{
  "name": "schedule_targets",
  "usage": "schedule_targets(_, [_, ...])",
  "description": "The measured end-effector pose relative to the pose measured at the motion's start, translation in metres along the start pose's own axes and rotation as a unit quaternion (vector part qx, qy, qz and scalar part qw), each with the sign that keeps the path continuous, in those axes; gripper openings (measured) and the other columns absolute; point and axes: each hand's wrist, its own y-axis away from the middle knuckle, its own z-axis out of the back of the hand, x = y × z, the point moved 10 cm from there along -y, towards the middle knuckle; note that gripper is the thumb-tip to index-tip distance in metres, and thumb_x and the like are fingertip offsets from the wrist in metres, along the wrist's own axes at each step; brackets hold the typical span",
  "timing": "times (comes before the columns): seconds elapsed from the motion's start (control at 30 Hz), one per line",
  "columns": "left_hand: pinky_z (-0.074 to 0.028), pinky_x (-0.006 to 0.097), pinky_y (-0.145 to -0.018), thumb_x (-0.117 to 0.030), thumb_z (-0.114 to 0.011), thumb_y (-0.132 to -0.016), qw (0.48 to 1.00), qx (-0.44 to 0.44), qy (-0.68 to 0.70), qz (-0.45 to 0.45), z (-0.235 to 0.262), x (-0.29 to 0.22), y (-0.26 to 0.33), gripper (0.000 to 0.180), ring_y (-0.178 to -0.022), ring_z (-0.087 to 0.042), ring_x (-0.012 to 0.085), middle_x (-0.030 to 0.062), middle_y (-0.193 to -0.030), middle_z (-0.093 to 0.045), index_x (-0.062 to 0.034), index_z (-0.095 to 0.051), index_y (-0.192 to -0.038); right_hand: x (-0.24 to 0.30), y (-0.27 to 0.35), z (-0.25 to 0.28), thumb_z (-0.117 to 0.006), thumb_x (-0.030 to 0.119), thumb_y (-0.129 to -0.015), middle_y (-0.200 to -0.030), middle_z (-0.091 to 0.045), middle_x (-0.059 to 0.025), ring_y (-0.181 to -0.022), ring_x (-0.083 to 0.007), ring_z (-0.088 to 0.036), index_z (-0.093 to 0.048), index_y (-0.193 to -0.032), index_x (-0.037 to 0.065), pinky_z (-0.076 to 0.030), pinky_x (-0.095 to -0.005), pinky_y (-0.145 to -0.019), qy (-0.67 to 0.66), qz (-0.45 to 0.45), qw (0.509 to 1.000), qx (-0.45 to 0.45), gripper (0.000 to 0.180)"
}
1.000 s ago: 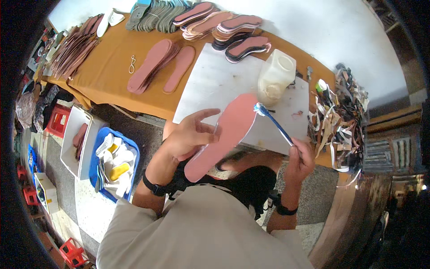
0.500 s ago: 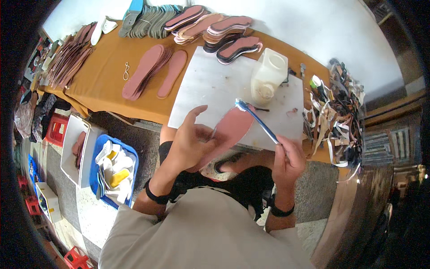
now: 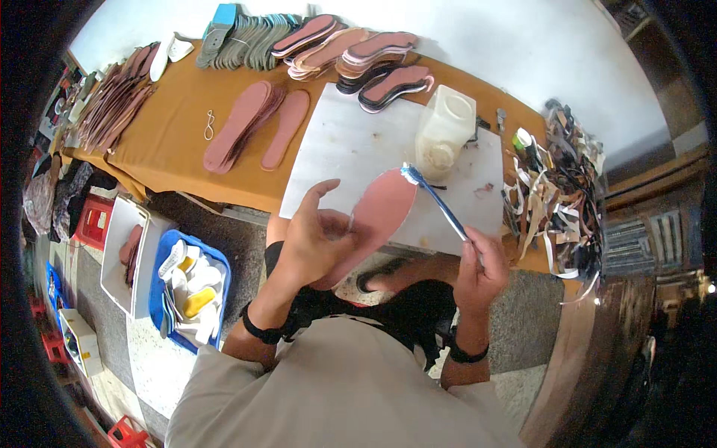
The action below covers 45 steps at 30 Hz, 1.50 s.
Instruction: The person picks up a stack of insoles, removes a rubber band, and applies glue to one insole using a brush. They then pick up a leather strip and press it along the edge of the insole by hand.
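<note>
left hand (image 3: 317, 243) grips the pink insole (image 3: 382, 207) at frame centre; right hand (image 3: 482, 263) grips the blue toothbrush (image 3: 444, 209), bristles at the insole's upper edge. apparent step: edge brushing. next move calls for steady support, light strokes.

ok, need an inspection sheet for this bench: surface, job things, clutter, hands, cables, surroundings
Surface: orange-brown cloth over the table; white board on it, with dark specks.
Job's things: pink insole, held up; blue-handled brush, its head at the insole's far edge, contact unclear; translucent container on the board.
Clutter: tangled heap of strips at the table's right; insole stack left of the board.
Hands: left hand holds the insole; right hand grips the brush handle.
Cables: nothing seen.
Surroundings: blue basket of white and yellow pieces on the floor, left; white bin beside it.
</note>
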Motion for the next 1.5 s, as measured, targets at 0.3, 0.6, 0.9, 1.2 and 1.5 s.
schedule_targets(0.3, [-0.056, 0.032, -0.076, -0.004, -0.078, -0.081, 0.993, -0.031, -0.087, -0.069, 0.025, -0.013, -0.041, 0.08, -0.085, -0.071, 0.018, 0.015, -0.09, -0.073, 0.0038, -0.034, -0.147, -0.043, 0.012, 0.023, -0.063, 0.006, -0.094, -0.096, -0.07, -0.0137, -0.084, -0.0248, -0.065, -0.071, -0.107, -0.002, -0.051, -0.0364, -0.077, -0.005, -0.064, 0.996, -0.058, 0.017])
schedule_targets(0.6, [-0.057, 0.045, -0.074, -0.002, -0.07, -0.073, 0.917, 0.002, -0.343, -0.203, -0.009, -0.06, -0.143, 0.073, -0.08, -0.072, 0.0391, 0.0235, -0.083, -0.072, 0.0109, -0.039, -0.137, -0.05, 0.036, 0.049, -0.063, 0.006, -0.095, -0.092, -0.069, -0.0128, -0.084, -0.0228, -0.066, -0.071, -0.107, -0.002, -0.051, -0.0346, -0.076, 0.054, -0.078, 0.993, -0.076, 0.017])
schedule_targets(0.9, [-0.057, 0.046, -0.072, -0.006, -0.074, -0.076, 0.887, 0.015, -0.423, -0.186, -0.034, -0.028, -0.203, 0.073, -0.081, -0.072, 0.0394, 0.0253, -0.084, -0.072, 0.0085, -0.036, -0.137, -0.05, 0.051, 0.061, -0.064, 0.002, -0.093, -0.092, -0.069, -0.0122, -0.084, -0.0224, -0.065, -0.071, -0.106, -0.003, -0.05, -0.0333, -0.076, 0.053, -0.074, 0.993, -0.073, 0.016])
schedule_targets(1.2, [-0.056, 0.042, -0.082, -0.006, -0.07, -0.074, 0.915, 0.107, -0.366, -0.127, -0.045, -0.003, -0.221, 0.077, -0.093, -0.071, 0.0366, 0.0211, -0.092, -0.073, 0.0058, -0.037, -0.142, -0.058, 0.054, 0.056, -0.064, 0.005, -0.094, -0.094, -0.07, -0.0122, -0.086, -0.0222, -0.066, -0.071, -0.106, -0.002, -0.05, -0.033, -0.077, 0.03, -0.096, 0.992, -0.071, 0.015])
schedule_targets(1.5, [-0.056, 0.044, -0.072, -0.013, -0.079, -0.077, 0.882, 0.063, -0.419, -0.209, -0.055, -0.018, -0.213, 0.086, -0.08, -0.071, 0.0381, 0.021, -0.084, -0.072, 0.0044, -0.029, -0.144, -0.059, 0.052, 0.052, -0.067, 0.007, -0.093, -0.09, -0.07, -0.015, -0.081, -0.028, -0.067, -0.071, -0.105, 0.0, -0.052, -0.0368, -0.074, 0.03, -0.081, 0.993, -0.077, 0.015])
